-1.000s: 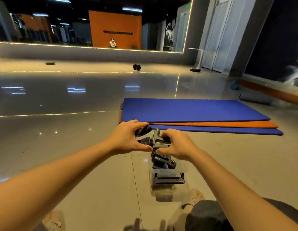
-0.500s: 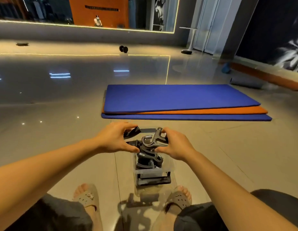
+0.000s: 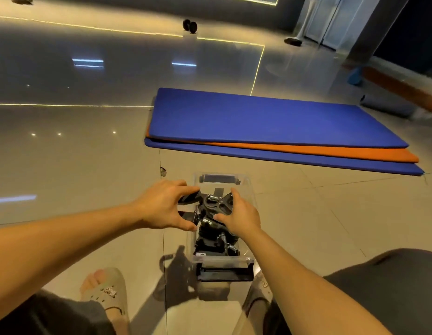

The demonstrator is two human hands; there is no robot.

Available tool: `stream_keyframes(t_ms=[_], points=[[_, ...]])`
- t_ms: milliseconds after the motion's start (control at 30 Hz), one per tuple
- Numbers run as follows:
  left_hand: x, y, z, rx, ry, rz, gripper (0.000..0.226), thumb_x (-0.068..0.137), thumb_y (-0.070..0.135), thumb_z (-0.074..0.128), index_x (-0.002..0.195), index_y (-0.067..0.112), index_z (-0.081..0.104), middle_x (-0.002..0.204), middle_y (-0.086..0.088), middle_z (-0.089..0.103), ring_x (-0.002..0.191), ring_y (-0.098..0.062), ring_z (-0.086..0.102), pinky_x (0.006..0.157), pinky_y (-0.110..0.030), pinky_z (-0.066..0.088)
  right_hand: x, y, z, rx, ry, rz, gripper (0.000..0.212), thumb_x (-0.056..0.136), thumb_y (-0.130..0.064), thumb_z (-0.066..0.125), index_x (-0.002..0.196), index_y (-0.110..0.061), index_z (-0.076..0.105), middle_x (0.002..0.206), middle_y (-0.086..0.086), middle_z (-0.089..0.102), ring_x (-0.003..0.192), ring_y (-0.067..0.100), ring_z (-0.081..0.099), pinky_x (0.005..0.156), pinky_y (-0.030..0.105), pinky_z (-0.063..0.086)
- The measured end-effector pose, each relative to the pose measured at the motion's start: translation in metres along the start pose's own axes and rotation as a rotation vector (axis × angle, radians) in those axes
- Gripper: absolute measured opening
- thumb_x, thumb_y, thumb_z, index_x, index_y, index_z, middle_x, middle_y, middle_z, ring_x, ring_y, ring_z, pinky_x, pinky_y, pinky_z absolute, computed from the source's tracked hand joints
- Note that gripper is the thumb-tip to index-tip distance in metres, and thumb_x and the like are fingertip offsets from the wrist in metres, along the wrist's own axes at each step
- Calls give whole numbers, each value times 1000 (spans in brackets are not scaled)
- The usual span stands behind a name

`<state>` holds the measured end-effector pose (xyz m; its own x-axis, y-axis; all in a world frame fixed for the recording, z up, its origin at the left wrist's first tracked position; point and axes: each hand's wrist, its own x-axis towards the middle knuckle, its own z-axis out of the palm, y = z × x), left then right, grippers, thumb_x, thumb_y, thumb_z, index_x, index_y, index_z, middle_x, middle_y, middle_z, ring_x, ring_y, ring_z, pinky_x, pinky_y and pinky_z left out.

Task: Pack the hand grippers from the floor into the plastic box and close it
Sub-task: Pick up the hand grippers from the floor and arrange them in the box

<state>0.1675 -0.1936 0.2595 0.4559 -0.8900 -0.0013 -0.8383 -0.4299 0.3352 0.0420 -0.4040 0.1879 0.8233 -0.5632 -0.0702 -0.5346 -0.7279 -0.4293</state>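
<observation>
The box (image 3: 246, 189) sits on the floor (image 3: 89, 165) between the person's feet. Its top is open and a black heap of grippers (image 3: 210, 240) fills it, reaching up to about the rim. The left hand (image 3: 165, 206) has its fingers curled round a black handle (image 3: 189, 200) that juts over the box's left wall. The right hand (image 3: 242, 217) pinches the top gripper (image 3: 216, 206) between thumb and fingers. I cannot tell whether that handle belongs to the same gripper.

The packing looks nearly done, since I see no loose gripper on the floor round the box. What seems left is to settle these last pieces below the rim, fit the lid and snap it shut. The latch (image 3: 224, 274) at the box's near end is not fastened. I can't make out the lid for sure; a pale shape nearer than the box may be it.

The jutting handle would likely block the lid. A sandal (image 3: 108, 291) is near-left of the box, the mats (image 3: 270, 117) lie beyond it, and a dumbbell (image 3: 190, 25) is far beyond.
</observation>
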Motion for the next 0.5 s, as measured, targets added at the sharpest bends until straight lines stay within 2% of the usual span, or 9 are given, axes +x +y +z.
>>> stream_keyframes(t_ms=[133, 300, 500], points=[[22, -19, 18, 39, 10, 17, 102, 63, 87, 58, 149, 36, 38, 110, 16, 50, 97, -5, 46, 86, -28, 48, 18, 9, 30, 32, 3, 59, 92, 79, -57, 77, 151, -30, 29, 137, 2, 59, 118, 27, 60, 86, 39, 52], [45, -31, 42, 71, -16, 44, 101, 67, 87, 53, 152, 36, 36, 108, 19, 38, 99, -3, 35, 91, -26, 31, 36, 16, 61, 69, -33, 153, 86, 80, -58, 76, 149, -23, 37, 132, 2, 62, 118, 26, 60, 90, 41, 54], [59, -48, 76, 45, -83, -15, 100, 69, 85, 54, 153, 35, 37, 114, 11, 47, 107, -9, 41, 103, -31, 30, 45, 18, 88, 78, -83, 279, 82, 81, -60, 74, 141, -17, 40, 125, 5, 65, 113, 28, 64, 87, 41, 55]])
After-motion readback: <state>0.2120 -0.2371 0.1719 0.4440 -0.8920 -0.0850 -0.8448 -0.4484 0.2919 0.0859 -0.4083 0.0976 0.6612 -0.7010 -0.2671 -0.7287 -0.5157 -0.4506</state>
